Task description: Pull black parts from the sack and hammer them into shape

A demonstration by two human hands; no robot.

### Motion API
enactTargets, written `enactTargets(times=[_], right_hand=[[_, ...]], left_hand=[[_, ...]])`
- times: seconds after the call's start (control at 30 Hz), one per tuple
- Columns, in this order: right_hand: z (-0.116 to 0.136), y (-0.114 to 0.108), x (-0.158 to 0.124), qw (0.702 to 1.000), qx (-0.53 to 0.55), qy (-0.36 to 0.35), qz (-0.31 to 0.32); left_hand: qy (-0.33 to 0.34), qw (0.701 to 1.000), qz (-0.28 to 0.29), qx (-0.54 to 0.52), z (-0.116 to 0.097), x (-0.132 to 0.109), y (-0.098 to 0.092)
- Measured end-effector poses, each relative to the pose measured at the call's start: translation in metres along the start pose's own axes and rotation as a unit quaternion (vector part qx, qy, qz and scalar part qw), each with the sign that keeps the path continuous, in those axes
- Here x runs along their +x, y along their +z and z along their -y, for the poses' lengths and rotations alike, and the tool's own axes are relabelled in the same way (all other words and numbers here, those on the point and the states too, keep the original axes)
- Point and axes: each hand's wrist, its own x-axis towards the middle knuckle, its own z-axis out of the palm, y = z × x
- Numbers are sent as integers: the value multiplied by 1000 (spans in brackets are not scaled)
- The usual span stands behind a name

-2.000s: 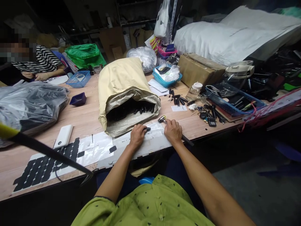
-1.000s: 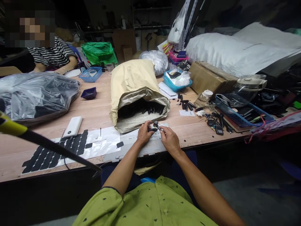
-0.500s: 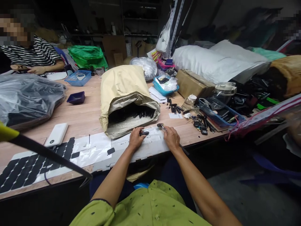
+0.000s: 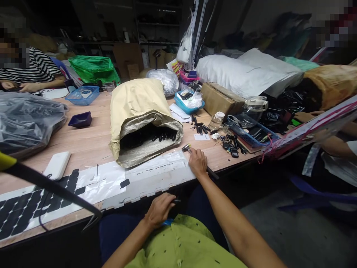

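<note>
My right hand (image 4: 198,162) is wrapped round the handle of a small hammer (image 4: 186,147). Its metal head points left, just over the table, and the dark handle end sticks out behind my wrist. Over my lap, below the table's front edge, my left hand (image 4: 160,209) pinches a small black piece (image 4: 177,200) whose kind I cannot make out. A grey-white board (image 4: 150,180) lies along the front edge beside my right hand. Behind it a cream woven sack (image 4: 138,96) lies with its mouth toward me, and dark pieces (image 4: 164,137) show inside.
Small black parts (image 4: 200,127) and a key fob (image 4: 234,152) lie right of the sack. Further right are a jar (image 4: 216,121) and a blue tray (image 4: 272,138). A white power bank (image 4: 57,165) and a solar panel (image 4: 16,214) lie left. People sit at both sides.
My left hand has come off the board, back and down over my lap, with the small black piece. My right hand stays near the board with the hammer. The view has shifted slightly right.
</note>
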Motion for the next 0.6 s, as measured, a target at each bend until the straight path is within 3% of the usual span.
enactTargets(times=[0.07, 0.17, 0.27, 0.33, 0.43, 0.53, 0.6], right_hand=[[0, 1, 0, 1000, -1, -2, -5], [-2, 3, 0, 1000, -1, -6, -8], [-5, 6, 0, 1000, 4, -13, -21], [-8, 9, 0, 999, 9, -17, -36], [-10, 11, -1, 999, 13, -18, -46], [-10, 11, -1, 999, 10, -17, -37], [-9, 9, -2, 999, 8, -18, -29]], left_hand=[[-136, 990, 39, 28, 8, -15, 11], [-336, 934, 99, 69, 21, -15, 14], [-415, 895, 134, 93, 20, -10, 11], [-390, 907, 131, 95, 9, -9, 11], [-221, 970, 82, 67, -15, 2, 7], [-85, 993, -54, 67, -24, 39, -21], [-97, 979, -156, 90, -14, 76, -57]])
